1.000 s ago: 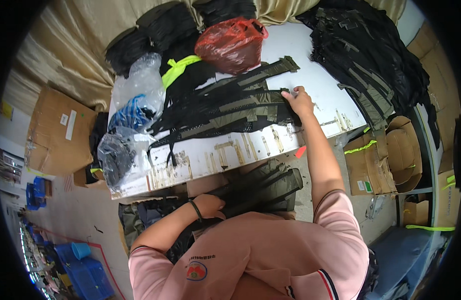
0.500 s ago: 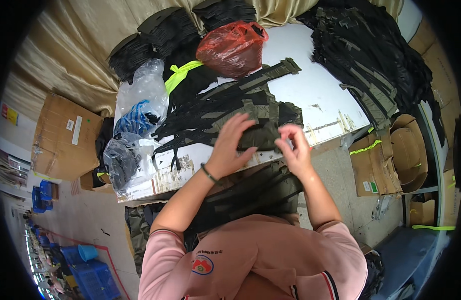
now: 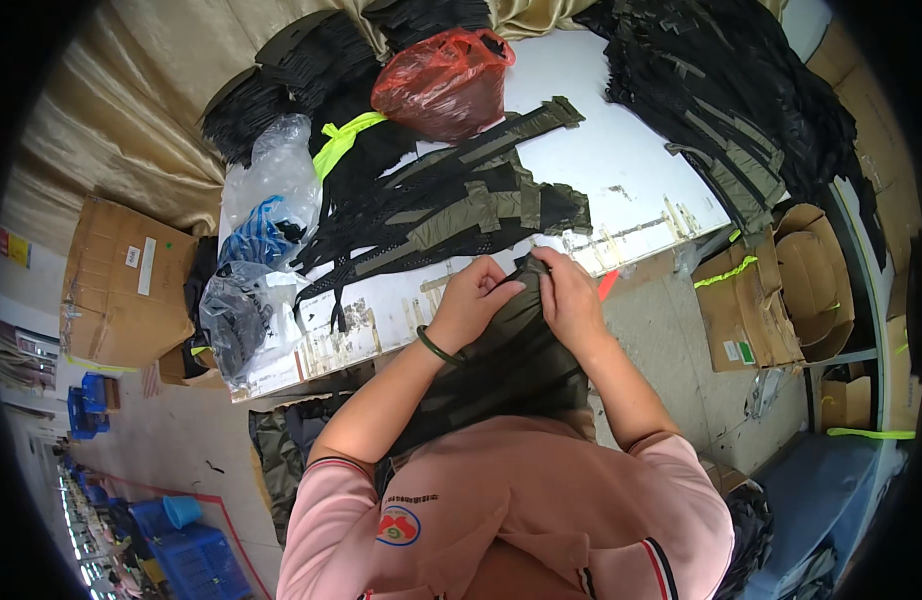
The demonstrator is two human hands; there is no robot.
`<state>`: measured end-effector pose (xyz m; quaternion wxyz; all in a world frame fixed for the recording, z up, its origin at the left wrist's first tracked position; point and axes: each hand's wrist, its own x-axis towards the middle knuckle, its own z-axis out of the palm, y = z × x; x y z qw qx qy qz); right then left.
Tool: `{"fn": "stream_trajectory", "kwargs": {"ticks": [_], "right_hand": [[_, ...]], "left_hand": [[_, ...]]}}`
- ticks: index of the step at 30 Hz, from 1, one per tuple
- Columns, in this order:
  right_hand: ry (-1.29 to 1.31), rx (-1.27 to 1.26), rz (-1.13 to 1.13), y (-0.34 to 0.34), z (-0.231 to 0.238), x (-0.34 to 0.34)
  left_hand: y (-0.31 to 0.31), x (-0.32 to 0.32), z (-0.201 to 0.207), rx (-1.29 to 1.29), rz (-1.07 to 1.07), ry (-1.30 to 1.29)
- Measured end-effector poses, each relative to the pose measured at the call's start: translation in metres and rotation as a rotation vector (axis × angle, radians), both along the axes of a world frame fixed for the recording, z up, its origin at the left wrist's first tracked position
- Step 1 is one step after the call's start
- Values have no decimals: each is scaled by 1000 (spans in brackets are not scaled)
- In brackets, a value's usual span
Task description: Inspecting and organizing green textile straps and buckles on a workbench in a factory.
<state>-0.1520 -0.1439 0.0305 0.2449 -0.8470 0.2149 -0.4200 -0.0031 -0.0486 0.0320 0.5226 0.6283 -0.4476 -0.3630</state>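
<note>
At the white table's [image 3: 561, 75] near edge, grips the top of a dark olive fabric piece [image 3: 526, 345] with left hand [image 3: 471, 305] and right hand [image 3: 573, 305], fingertips partly hidden. Seems partway through this one, with strapped pieces [image 3: 496, 208] lying untouched on the table.

Olive-black garment [image 3: 531, 345] before worktop [image 3: 558, 72]: near end hidden by pink shirt [image 3: 551, 480]. Red bag [image 3: 441, 90] on worktop: contents unclear. Curtain [image 3: 131, 130] behind worktop: top cut off. Clutter [image 3: 96, 545] well left of worktop: indistinct.
</note>
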Motion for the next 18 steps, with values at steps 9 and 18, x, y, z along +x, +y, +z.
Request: {"fn": "stream_trajectory", "kwargs": {"ticks": [9, 18], "right_hand": [[-25, -187, -59, -13, 6, 11], [-177, 1164, 256, 21, -32, 14]], "left_hand": [[29, -22, 8, -85, 36, -362], [37, -20, 15, 118, -60, -436]]}}
